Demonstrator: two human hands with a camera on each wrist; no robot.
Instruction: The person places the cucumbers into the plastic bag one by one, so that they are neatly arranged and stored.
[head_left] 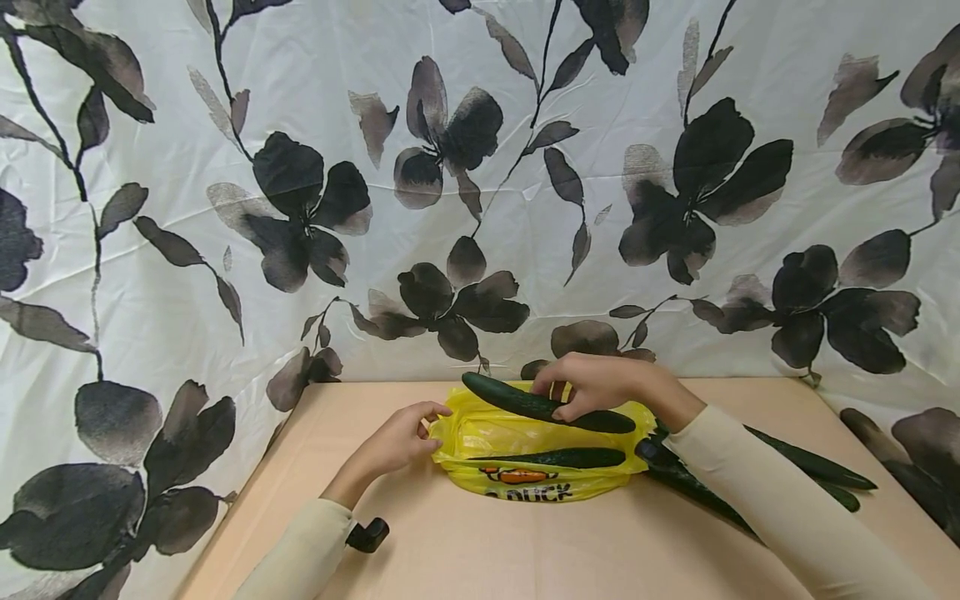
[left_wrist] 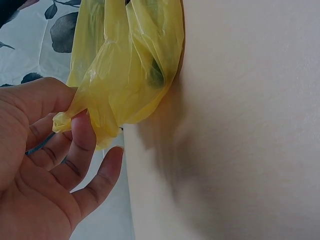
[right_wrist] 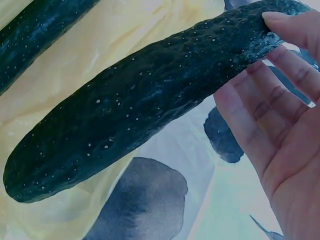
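- Left hand [head_left: 397,437]: grip pinches bag [head_left: 461,473].
- Right hand [head_left: 600,383]: grip curled round cucumber [head_left: 534,406], above bag.
- Bag: near worktop's [head_left: 487,550] far edge, second cucumber [head_left: 577,457] inside.
- Other cucumbers [head_left: 813,460]: near right edge.

Head cam: 1 legible word, "DUCK" [head_left: 545,492], 4 caps in dark print, on the front wall of the yellow plastic bag [head_left: 592,482], low down nr the btm edge, right way up as seen from the head cam. Just L of the "D" sits 1 more dark mark [head_left: 491,494], partly lost in the bag's folds, too small to tell which char. Directly above the word, same bag wall: 1 orange emblem [head_left: 519,476] w/ dark outlines, upper part creased, details too small to make out
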